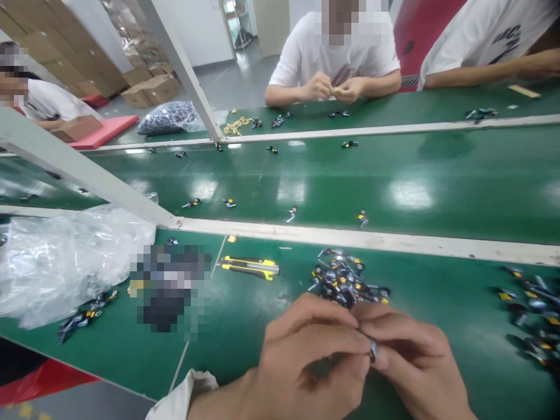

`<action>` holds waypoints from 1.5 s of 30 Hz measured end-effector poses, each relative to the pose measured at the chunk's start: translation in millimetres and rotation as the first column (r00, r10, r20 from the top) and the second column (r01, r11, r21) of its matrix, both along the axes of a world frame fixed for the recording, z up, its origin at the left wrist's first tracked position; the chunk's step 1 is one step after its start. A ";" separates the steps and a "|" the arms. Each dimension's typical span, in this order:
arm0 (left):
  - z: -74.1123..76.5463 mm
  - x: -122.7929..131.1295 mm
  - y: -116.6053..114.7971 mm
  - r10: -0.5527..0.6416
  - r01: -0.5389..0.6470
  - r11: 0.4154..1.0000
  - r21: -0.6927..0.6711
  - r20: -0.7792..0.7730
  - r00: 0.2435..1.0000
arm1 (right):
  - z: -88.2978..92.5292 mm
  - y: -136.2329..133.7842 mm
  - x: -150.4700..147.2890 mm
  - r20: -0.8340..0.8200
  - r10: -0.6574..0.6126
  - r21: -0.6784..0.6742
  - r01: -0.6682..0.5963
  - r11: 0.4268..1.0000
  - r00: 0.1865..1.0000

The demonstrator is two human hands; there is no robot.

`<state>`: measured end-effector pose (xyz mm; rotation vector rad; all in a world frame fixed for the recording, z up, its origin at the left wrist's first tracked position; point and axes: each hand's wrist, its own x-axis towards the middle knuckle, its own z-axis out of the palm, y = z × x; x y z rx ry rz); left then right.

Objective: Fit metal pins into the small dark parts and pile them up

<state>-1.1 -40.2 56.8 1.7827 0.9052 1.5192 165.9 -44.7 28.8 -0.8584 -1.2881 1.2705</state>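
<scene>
Metal part [373,350], pinched between left hand [306,364], right hand [417,364] — pile [345,283] beyond

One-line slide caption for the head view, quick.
Left hand and right hand pinch a small metal part over a green bench, near a pile of parts and a utility knife.

A factory assembly line. A long green conveyor belt [332,181] carries small parts. Workers sit beyond it, stacked cardboard boxes [65,46] behind them.

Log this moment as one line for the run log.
left hand: pinches small metal part | right hand: pinches it too | parts pile: just beyond hands | utility knife: lying apart, untouched
</scene>
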 end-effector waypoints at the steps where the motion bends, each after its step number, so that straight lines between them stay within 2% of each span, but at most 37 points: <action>1: -0.3 0.5 -0.5 0.009 -0.009 1.000 0.012 -0.008 1.000 | 0.8 0.0 0.8 0.004 0.007 -0.004 -0.007 1.000 1.000; 5: -3.3 4.5 -2.6 0.061 -0.060 0.998 0.028 -0.033 0.998 | 5.8 -0.5 3.6 0.028 0.028 0.017 -0.029 0.999 0.999; 8: -4.5 6.2 -1.6 0.095 -0.092 0.991 0.094 -0.021 0.995 | 10.2 -0.3 4.3 0.041 0.021 0.072 -0.024 0.997 0.999; 15: 1.4 -1.6 4.6 -0.004 0.017 0.993 0.119 -0.104 0.995 | 18.6 0.0 3.3 0.083 -0.012 0.120 0.002 0.993 0.996; 23: -5.6 -0.7 4.5 0.045 -0.029 0.983 0.183 -0.085 0.995 | 11.6 -5.6 -3.5 0.057 -0.091 0.020 0.090 0.996 0.994; 29: -2.5 -1.3 3.7 -0.003 0.002 0.988 0.153 0.005 1.000 | 3.2 -8.1 -4.8 -0.070 -0.042 -0.073 0.037 0.997 0.997; 38: 1.2 -3.0 5.1 -0.024 0.026 0.982 0.185 -0.013 1.000 | 3.7 -5.5 -1.4 -0.050 -0.001 -0.043 -0.001 0.999 0.999; 45: -0.7 -0.7 2.5 -0.006 0.009 0.983 0.181 -0.018 1.000 | 2.7 -6.5 -0.7 -0.069 0.037 -0.112 -0.044 0.993 0.997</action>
